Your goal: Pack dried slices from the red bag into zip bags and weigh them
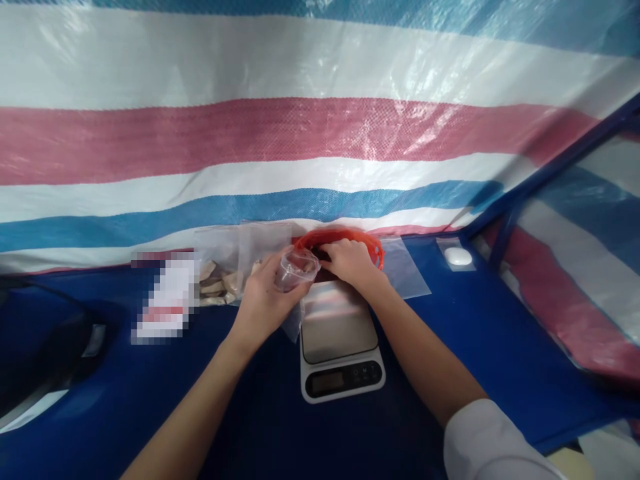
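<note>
My left hand [267, 293] is closed round a clear plastic cup [296, 268], which is tilted beside the orange basket [345, 236]. My right hand [353, 261] reaches over the basket's near rim with bent fingers. Its fingertips are down near dark contents that I cannot make out, so what they pinch, if anything, is hidden. Just below both hands lies a kitchen scale [340, 327] with a steel plate and a dark display panel. Left of my left hand, a clear plastic bag [219, 283] holds several light brown pieces.
A flat clear bag [407, 270] lies right of the basket. Farther right, a white rounded object [457, 257] rests on a small clear packet. A blurred-out white and red item [167, 300] is at left, near a black bag [45, 347]. Striped sheeting [300, 133] hangs behind the blue table [475, 333].
</note>
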### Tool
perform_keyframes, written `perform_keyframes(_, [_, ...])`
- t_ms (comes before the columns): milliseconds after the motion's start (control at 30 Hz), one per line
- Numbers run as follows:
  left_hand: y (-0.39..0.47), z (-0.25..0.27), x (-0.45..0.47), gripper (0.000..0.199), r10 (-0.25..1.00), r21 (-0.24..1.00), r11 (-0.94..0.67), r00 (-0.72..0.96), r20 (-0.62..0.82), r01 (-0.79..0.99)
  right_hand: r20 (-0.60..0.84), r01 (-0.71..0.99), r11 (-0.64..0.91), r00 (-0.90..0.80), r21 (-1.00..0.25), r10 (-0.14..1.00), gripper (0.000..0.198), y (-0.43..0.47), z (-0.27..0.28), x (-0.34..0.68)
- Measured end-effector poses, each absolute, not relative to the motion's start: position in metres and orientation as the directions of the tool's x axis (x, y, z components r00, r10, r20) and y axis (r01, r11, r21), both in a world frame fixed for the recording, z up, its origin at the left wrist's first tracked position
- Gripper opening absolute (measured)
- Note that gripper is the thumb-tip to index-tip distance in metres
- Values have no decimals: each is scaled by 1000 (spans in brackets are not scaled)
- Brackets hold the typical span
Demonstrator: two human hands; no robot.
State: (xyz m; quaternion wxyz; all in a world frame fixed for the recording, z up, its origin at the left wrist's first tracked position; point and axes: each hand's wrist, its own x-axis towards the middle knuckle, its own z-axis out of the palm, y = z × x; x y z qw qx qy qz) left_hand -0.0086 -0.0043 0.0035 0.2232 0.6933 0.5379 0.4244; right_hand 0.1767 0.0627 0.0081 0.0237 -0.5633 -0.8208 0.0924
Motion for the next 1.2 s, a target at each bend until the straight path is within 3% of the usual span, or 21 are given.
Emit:
perform_keyframes(233, [-5, 7, -6, 51, 933, 763, -331, 72, 352, 555, -17, 908, 385, -393, -165, 919, 30, 65, -1, 183])
perform_keyframes(467, [-5, 4, -7, 54, 933, 759, -328, 69, 352, 563, -19, 894, 367, -385, -258, 923, 34, 64, 1, 187])
perform_keyframes(767, [-6, 5, -5, 51, 925, 760, -351, 79, 371, 547, 89, 812, 382, -383, -442, 919, 22, 68, -4, 193])
perform_keyframes(1067, [-5, 6, -7, 51, 925, 757, -361, 102, 367, 545, 179, 505, 442, -486, -741, 855, 17, 68, 25, 221])
perform_keyframes(1200, [-5, 4, -6, 51, 913, 725, -390, 134, 386, 568, 256, 355, 493, -540, -794, 802, 19, 57, 45, 226])
